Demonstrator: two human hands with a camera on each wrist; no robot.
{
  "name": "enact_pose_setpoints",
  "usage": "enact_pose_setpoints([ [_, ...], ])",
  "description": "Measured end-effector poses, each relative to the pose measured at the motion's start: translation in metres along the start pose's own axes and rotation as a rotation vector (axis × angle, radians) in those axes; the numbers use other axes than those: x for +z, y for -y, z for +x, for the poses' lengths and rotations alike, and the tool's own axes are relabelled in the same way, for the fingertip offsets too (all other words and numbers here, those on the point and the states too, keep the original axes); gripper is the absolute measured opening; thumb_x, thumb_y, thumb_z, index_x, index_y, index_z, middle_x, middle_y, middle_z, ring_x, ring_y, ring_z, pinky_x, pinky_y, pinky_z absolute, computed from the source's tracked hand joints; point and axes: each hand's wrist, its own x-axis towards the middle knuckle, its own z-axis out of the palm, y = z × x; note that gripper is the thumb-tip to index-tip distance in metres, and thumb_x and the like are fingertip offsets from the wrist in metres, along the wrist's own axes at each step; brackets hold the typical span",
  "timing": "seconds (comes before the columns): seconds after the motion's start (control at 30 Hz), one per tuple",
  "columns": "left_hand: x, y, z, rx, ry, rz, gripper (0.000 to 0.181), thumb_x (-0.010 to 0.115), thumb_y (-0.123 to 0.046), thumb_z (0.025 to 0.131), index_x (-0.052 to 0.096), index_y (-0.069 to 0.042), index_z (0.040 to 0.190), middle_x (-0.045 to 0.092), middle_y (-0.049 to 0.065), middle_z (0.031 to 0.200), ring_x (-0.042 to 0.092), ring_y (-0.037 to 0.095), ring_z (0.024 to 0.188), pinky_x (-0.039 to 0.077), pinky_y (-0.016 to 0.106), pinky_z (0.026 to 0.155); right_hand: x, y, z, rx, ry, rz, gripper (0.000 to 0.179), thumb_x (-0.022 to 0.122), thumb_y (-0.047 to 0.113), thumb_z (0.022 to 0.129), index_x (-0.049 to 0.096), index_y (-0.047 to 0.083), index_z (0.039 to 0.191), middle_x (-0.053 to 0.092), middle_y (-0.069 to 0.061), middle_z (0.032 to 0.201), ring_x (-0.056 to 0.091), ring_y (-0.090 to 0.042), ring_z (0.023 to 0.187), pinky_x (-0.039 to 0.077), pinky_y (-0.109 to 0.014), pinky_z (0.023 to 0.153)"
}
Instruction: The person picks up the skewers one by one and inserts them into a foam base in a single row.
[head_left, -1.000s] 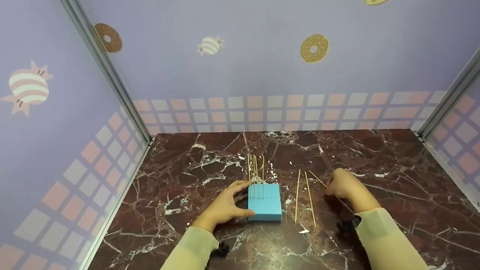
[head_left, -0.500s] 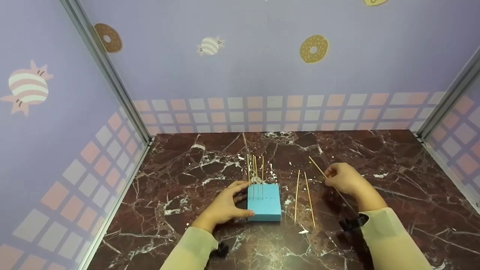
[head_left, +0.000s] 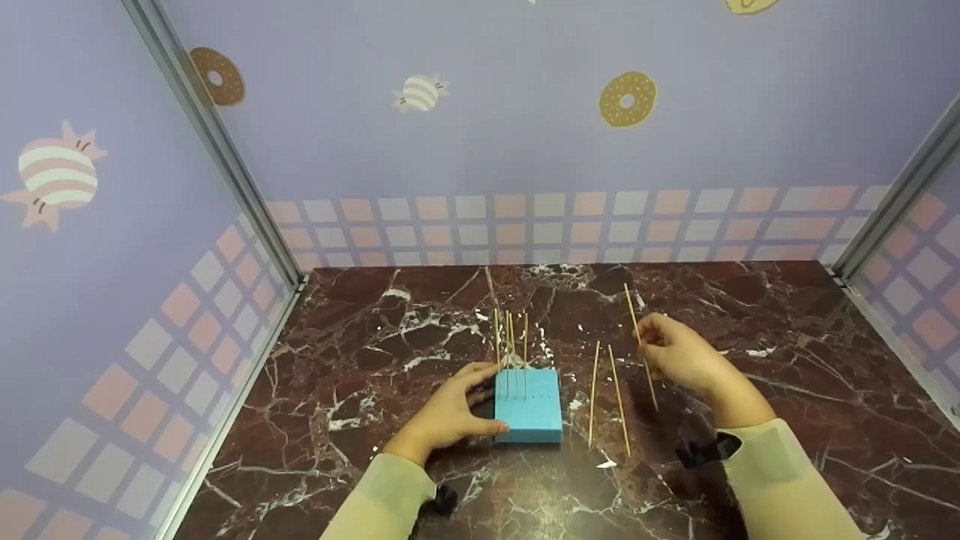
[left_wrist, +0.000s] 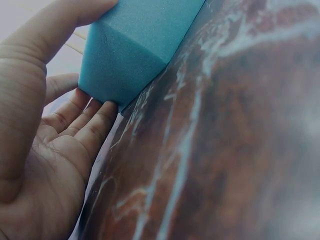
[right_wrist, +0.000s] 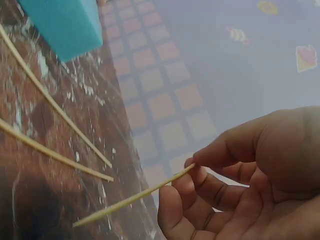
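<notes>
A blue foam block [head_left: 529, 418] sits on the marbled tabletop, with several thin wooden skewers [head_left: 511, 337] upright in its left half. Small holes run in a row to the right of them. My left hand [head_left: 448, 417] holds the block from its left side, thumb at the near corner and fingers round the far side, as the left wrist view [left_wrist: 117, 55] also has it. Off to the right, my right hand [head_left: 684, 358] pinches a single skewer [head_left: 630, 301] between thumb and fingertips, above the table. In the right wrist view this skewer [right_wrist: 125, 201] slants down from the fingertips.
Two loose skewers [head_left: 593, 401] lie between the block and my right hand. White foam crumbs [head_left: 546, 341] are scattered behind and beside the block. Patterned wall panels [head_left: 480, 225] bound the table at the back and sides.
My right hand has lifted the skewer and moved slightly away from me; the skewer has swung from a slant to nearly upright. The left hand and block have stayed still.
</notes>
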Motion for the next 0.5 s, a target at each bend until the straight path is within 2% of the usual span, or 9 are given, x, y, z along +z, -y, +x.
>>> enact_pose_setpoints([
  [0.17,0.000,0.000,0.001,-0.007,-0.009,-0.001,0.107,0.101,-0.014,0.086,0.041,-0.004,0.174,0.037,0.019,0.178,0.052,0.051,0.158,0.052,0.049,0.131,0.007,0.008,0.000,-0.036,-0.030,0.004,0.015,0.058,0.001,0.113,0.058,-0.001,0.128,0.062,-0.009,0.105,0.062,-0.020,0.085,0.064,-0.032,0.068],
  [0.33,0.001,0.000,0.000,-0.008,-0.010,0.003,0.107,0.100,-0.013,0.086,0.041,-0.005,0.175,0.037,0.019,0.178,0.052,0.052,0.158,0.052,0.049,0.131,0.014,0.013,0.001,-0.073,-0.078,0.018,0.014,0.058,-0.001,0.113,0.057,-0.001,0.126,0.062,-0.013,0.109,0.064,-0.022,0.092,0.063,-0.029,0.071],
  [0.4,0.001,0.000,0.000,-0.010,-0.008,0.005,0.107,0.100,-0.013,0.086,0.041,-0.005,0.175,0.037,0.018,0.178,0.052,0.051,0.158,0.052,0.049,0.131,0.017,0.014,0.002,-0.083,-0.097,0.040,0.015,0.059,-0.002,0.112,0.057,-0.001,0.127,0.061,-0.012,0.110,0.064,-0.021,0.094,0.064,-0.027,0.074],
  [0.5,0.001,0.000,0.000,-0.012,-0.007,0.006,0.106,0.100,-0.014,0.087,0.041,-0.005,0.175,0.037,0.017,0.178,0.052,0.051,0.159,0.053,0.049,0.131,0.022,0.016,0.002,-0.094,-0.107,0.099,0.018,0.060,-0.003,0.112,0.057,-0.002,0.129,0.060,-0.011,0.112,0.063,-0.020,0.095,0.069,-0.031,0.080],
])
